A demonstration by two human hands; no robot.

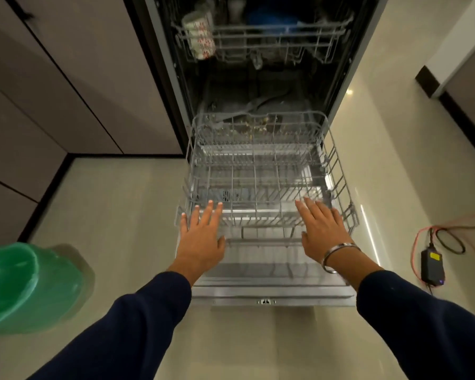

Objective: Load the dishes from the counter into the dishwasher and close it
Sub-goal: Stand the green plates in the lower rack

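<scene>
The dishwasher stands open with its door (272,294) folded down flat. Its grey wire lower rack (258,171) is pulled out over the door and holds no dishes. My left hand (202,239) and my right hand (322,231) reach over the rack's front edge, fingers straight and spread, holding nothing; whether they touch the wire is unclear. The upper rack (261,37) sits inside the machine. It carries a white cup with a red pattern (200,37) on the left and something blue (274,19) further back.
A green plastic bin (25,286) stands on the floor at the left. A black power adapter (432,266) with red and black cables lies on the floor at the right. Grey cabinet fronts (52,91) flank the dishwasher on the left.
</scene>
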